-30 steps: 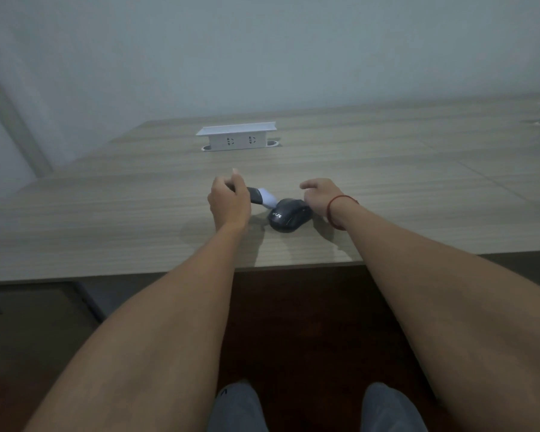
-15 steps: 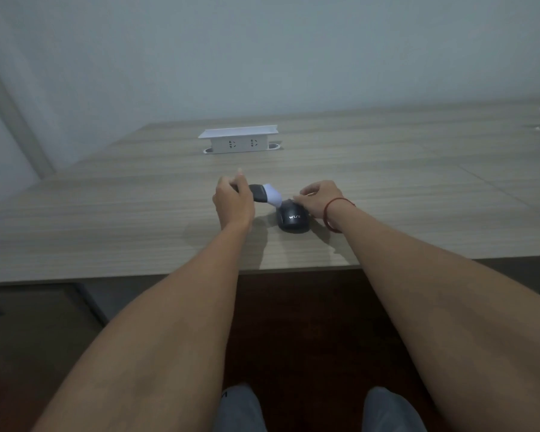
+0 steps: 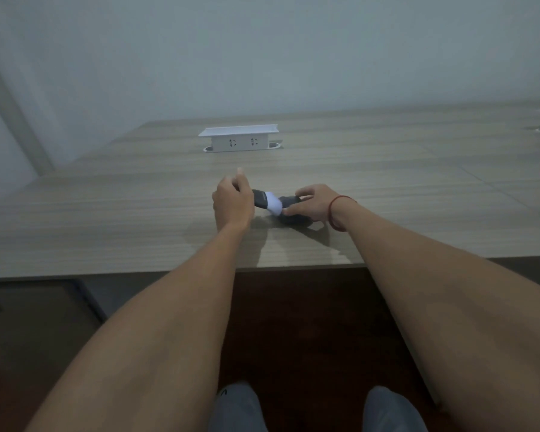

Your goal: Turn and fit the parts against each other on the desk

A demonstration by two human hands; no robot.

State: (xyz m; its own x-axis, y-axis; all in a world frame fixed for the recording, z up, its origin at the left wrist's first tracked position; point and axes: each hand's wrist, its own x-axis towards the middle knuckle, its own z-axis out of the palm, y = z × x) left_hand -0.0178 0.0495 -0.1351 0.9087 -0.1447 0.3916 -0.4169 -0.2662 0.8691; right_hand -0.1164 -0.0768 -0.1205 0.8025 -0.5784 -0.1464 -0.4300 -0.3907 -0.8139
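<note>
The wooden table runs wide to left and right; its near edge crosses the view just below both wrists, and the work sits close to that edge, near the middle of its width. Bare tabletop lies between the hands and the pop-up socket box, which stands well behind them with its white lid raised and two outlets facing the viewer. More bare tabletop extends on both flanks. A pale wall closes off the far side. Below the edge are dark flooring and the person's knees in grey trousers.

The left hand grips the dark handle end of a small brush-like tool, fingers curled round it. The tool is dark grey with a white head and is held low over the tabletop, pointing right, its head meeting the mouse.

The right hand holds a dark computer mouse, thumb and fingers pinching its sides. The mouse is tipped up on the table rather than lying flat; its lower part is in shadow and hard to make out. A red cord circles the right wrist.

The socket box is the only housing in view; nothing is plugged into either outlet.
</note>
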